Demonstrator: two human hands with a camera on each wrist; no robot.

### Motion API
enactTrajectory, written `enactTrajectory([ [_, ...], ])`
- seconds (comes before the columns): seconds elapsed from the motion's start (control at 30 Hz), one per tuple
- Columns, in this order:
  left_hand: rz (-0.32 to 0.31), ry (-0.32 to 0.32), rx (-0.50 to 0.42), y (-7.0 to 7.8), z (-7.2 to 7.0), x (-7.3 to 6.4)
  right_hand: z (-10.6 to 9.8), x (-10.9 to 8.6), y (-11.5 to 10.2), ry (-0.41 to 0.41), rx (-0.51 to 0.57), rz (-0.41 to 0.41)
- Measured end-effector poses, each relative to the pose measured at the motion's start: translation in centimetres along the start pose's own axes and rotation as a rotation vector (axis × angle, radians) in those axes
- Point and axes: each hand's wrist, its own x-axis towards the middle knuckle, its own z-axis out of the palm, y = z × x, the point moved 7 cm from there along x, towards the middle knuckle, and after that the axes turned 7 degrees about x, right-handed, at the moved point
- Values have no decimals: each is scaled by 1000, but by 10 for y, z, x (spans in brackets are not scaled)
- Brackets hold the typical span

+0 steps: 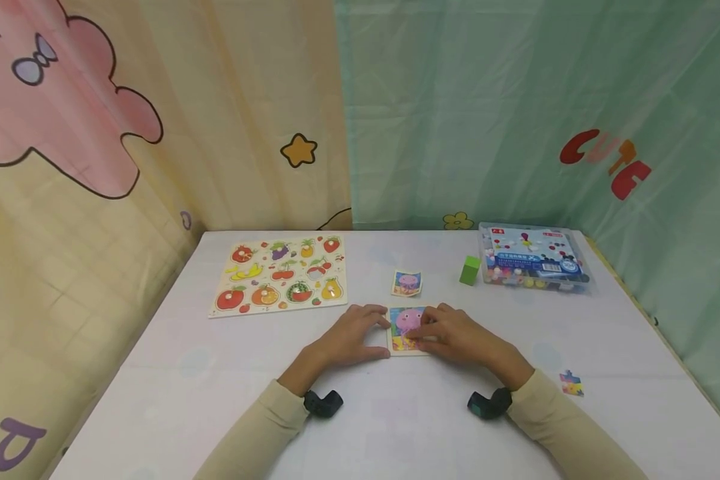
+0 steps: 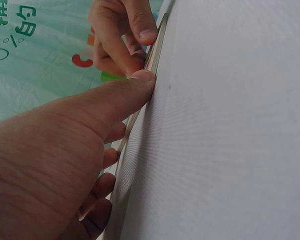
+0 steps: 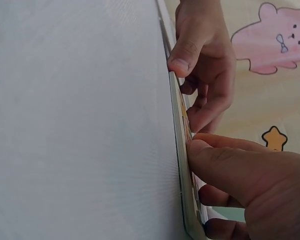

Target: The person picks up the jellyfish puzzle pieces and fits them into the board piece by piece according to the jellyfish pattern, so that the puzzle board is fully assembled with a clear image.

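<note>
A small jigsaw puzzle (image 1: 405, 319) with a pink cartoon figure lies in a pale frame on the table, its right part hidden by my right hand. My left hand (image 1: 349, 339) holds the frame's left side, thumb at the near corner and fingers along the edge. In the left wrist view that thumb (image 2: 142, 77) rests against the frame's rim. Over the picture, my right hand (image 1: 456, 333) has thumb and index tips together, pinching at a puzzle piece low on the board; the fingertips mostly cover it. A loose puzzle piece (image 1: 571, 384) lies to the right.
Behind the puzzle lies a small picture card (image 1: 407, 283) with a similar figure. A green block (image 1: 470, 270) stands beside a clear plastic box (image 1: 534, 257) of coloured parts at the back right. A wooden fruit puzzle board (image 1: 258, 273) is at the back left, before the curtain.
</note>
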Motion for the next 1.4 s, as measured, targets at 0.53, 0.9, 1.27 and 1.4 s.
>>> enactTrajectory([
  [0.53,-4,-7,20,0,0,2,2,-1,9,-41,87,17],
  [0.9,-12,-15,18,2,-1,-1,-22,-27,24,-72,191,171],
  [1.27,-9,-9,3,1,1,-3,-65,-163,68,33,114,439],
  [1.4,-12,-12,3,2,0,-3,-73,-211,74,170,-11,377],
])
